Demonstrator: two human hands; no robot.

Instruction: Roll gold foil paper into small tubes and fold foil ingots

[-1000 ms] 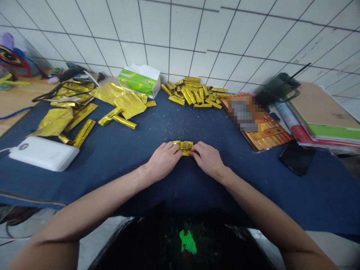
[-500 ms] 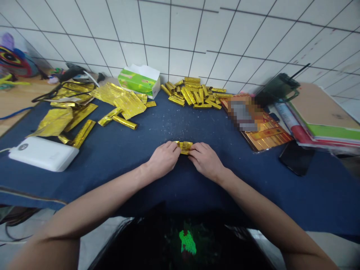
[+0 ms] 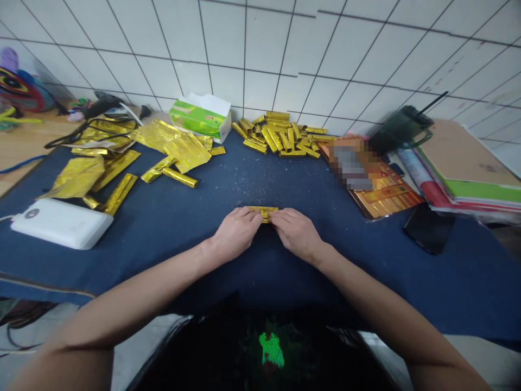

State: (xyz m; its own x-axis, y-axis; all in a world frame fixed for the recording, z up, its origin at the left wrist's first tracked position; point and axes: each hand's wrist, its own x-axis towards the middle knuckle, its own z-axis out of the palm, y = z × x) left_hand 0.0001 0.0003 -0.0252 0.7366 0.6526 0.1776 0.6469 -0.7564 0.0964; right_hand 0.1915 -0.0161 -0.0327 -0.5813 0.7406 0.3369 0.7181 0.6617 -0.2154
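A small piece of gold foil paper (image 3: 265, 210), partly folded, lies between my two hands on the blue tabletop. My left hand (image 3: 239, 231) is closed on its left end, fingers bent over the top. At the other end, my right hand (image 3: 297, 232) pinches the same paper with the fingertips. The fingers cover both ends, so only its middle and far edge show. Beyond the hands, against the wall, lies a heap of rolled gold paper tubes (image 3: 280, 136). Flat gold foil sheets (image 3: 188, 152) lie to the left, with a single gold roll (image 3: 180, 177) near them.
A white power bank (image 3: 61, 222) sits at the left, near more gold foil. A green tissue box (image 3: 200, 117) stands by the wall. At the right are an orange-gold packet (image 3: 382, 190), a black phone (image 3: 429, 228), a dark cup (image 3: 402, 130) and stacked folders (image 3: 472, 157).
The gold paper between my hands now looks narrower, its near part folded up. My right hand has shifted slightly left, closer to my left hand.
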